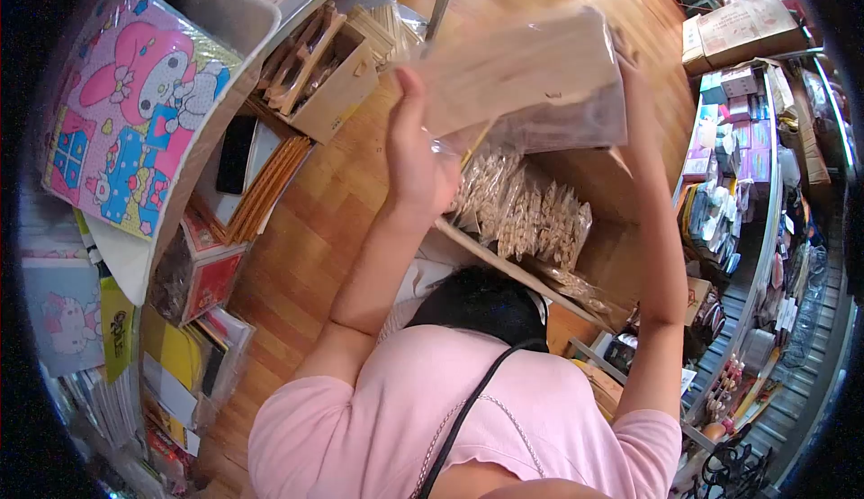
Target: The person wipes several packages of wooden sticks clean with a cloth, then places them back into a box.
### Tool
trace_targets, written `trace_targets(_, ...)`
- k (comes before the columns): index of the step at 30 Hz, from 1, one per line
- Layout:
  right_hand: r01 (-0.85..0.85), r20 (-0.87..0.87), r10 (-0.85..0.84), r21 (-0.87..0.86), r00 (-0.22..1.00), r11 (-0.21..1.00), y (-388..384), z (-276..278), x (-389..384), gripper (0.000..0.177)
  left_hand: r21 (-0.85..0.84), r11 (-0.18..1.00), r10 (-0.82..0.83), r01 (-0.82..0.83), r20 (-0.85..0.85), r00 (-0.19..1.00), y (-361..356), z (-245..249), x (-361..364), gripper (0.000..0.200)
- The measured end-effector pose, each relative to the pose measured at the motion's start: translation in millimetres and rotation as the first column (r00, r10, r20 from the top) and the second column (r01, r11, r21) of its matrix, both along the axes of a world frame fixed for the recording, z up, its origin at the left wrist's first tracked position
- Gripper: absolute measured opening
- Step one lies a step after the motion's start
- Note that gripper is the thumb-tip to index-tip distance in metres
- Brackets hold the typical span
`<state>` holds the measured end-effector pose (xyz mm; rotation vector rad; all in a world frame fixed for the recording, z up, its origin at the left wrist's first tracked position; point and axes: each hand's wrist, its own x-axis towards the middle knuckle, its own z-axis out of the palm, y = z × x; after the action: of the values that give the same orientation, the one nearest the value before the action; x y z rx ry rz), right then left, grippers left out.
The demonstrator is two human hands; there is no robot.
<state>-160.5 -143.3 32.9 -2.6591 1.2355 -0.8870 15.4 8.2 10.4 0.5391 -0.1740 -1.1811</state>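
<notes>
A flat, light-brown package in clear plastic (522,71) is held up between my hands, its upper left part blurred by motion. My left hand (418,152) is at its left end, thumb raised, fingers behind the plastic. At the right end, my right hand (630,94) grips the package's edge. Beneath the package stands an open cardboard box (612,202). Inside the box are clear bags of small light-wood pieces (531,206). A thin yellowish stick (477,139) shows just below the package.
On the left, a shelf carries a pink cartoon-print package (135,107), and a dark phone (236,154) lies near brown frames (270,188). A carton of wooden pieces (337,94) stands beyond. Packed metal shelves (765,238) line the right, with a closed carton (742,29) behind.
</notes>
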Motion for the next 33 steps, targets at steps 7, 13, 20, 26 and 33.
trace_targets(7, 0.087, 0.259, -0.161, 0.276, 0.952, 0.957, 38, 19, -68, 0.042, -0.001, 0.843, 0.27, -0.538, 0.865, 0.423, -84, -72, 65, 0.043)
trace_targets(13, 0.188, 0.213, -0.266, 0.327, 0.94, 0.926, 84, 23, -84, 0.043, -0.134, 0.91, 0.04, -0.393, 0.97, -0.239, -168, -166, 97, 0.034)
trace_targets(20, 0.324, 0.192, -0.399, 0.33, 0.896, 0.887, 98, 19, -100, 0.049, 0.083, 0.682, -0.508, -0.726, 0.769, -0.389, -216, -269, 146, 0.052)
trace_targets(26, 0.309, 0.299, -0.393, 0.29, 0.87, 0.906, 98, 12, -114, 0.046, 0.155, 0.725, -0.429, -0.671, 0.864, -0.264, -228, -229, 143, 0.054)
trace_targets(33, 0.301, 0.67, -0.516, 0.42, 0.534, 0.856, 109, 6, -128, 0.04, -0.021, 0.982, -0.013, 0.19, 0.984, 0.177, -140, -15, 84, 0.026)
